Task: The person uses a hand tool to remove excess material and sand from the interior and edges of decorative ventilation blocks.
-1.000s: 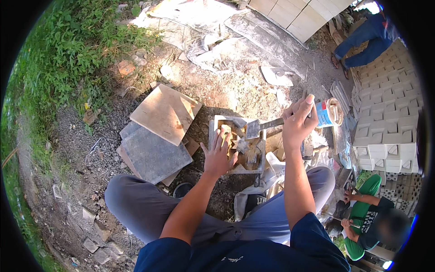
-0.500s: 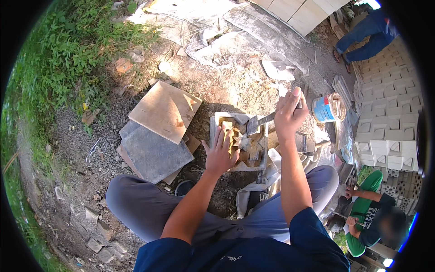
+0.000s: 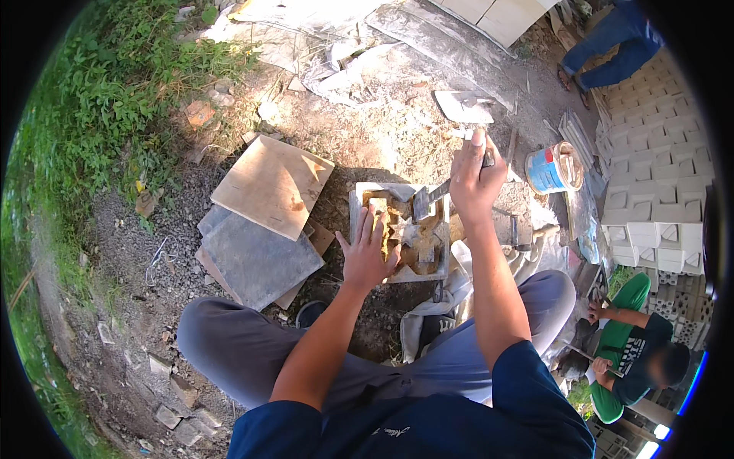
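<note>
A square mould (image 3: pixel 440 265) with pale rims lies on the ground in front of me. Inside it are a grey star-shaped relief, smaller raised blocks and brownish sandy material. My left hand (image 3: pixel 368 252) rests with fingers spread over the mould's left side, against a yellowish piece (image 3: pixel 379 205) that its fingers partly cover. In my right hand (image 3: pixel 480 176), closed round the handle, is a small trowel (image 3: pixel 423 203) with a flat grey blade. The blade reaches down-left to the mould's upper right part; whether it touches the material I cannot tell.
Stacked boards (image 3: pixel 271 187) lie left of the mould. A blue-and-white bucket (image 3: pixel 552 168) stands at right, with a larger trowel (image 3: pixel 465 105) beyond. Patterned pale blocks (image 3: pixel 650 176) are piled far right. One co-worker (image 3: pixel 631 348) sits lower right; another person's legs (image 3: pixel 612 57) show upper right.
The whole view has shifted slightly. My right hand, with the trowel, has moved a little up and left. My left hand stays in place on the mould.
</note>
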{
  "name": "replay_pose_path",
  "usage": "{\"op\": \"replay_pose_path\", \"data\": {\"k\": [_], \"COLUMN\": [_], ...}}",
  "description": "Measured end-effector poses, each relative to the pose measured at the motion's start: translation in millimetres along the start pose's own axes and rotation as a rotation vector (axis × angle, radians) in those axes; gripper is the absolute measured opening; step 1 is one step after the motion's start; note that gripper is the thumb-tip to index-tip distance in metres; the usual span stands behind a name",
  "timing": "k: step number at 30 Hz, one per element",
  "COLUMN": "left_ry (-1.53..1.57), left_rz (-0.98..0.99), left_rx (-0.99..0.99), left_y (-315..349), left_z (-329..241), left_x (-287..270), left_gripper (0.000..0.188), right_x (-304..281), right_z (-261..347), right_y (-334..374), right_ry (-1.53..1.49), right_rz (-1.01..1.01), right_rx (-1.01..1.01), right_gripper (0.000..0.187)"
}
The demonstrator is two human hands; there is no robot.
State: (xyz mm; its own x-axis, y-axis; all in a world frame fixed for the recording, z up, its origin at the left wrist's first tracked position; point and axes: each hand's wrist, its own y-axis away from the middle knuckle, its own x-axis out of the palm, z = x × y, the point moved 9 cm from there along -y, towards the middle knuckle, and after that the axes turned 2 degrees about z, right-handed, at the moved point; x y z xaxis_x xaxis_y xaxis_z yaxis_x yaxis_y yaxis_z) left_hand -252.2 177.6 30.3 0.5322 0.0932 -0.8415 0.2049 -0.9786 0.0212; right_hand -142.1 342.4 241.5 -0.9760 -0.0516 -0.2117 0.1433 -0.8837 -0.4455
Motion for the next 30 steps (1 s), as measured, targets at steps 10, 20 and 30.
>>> {"op": "replay_pose_path", "data": {"k": [10, 20, 30], "left_ry": [-0.025, -0.002, -0.009], "left_rz": [-0.019, -0.041, -0.04], "left_rx": [0.006, 0.047, 0.023], "left_y": [-1, 2, -1], "left_z": [0, -12, -4], "left_x": [-2, 1, 2], "left_gripper": [0.082, 0.083, 0.082], "right_x": [-11, -29, -6], "right_z": [41, 3, 2], "right_y": [15, 23, -2], "right_ry": [-0.104, -0.011, 0.061], "right_rz": [-0.031, -0.074, -0.068], "right_rx": [-0.085, -0.066, 0.006], "right_gripper": [0.043, 0.042, 0.043]}}
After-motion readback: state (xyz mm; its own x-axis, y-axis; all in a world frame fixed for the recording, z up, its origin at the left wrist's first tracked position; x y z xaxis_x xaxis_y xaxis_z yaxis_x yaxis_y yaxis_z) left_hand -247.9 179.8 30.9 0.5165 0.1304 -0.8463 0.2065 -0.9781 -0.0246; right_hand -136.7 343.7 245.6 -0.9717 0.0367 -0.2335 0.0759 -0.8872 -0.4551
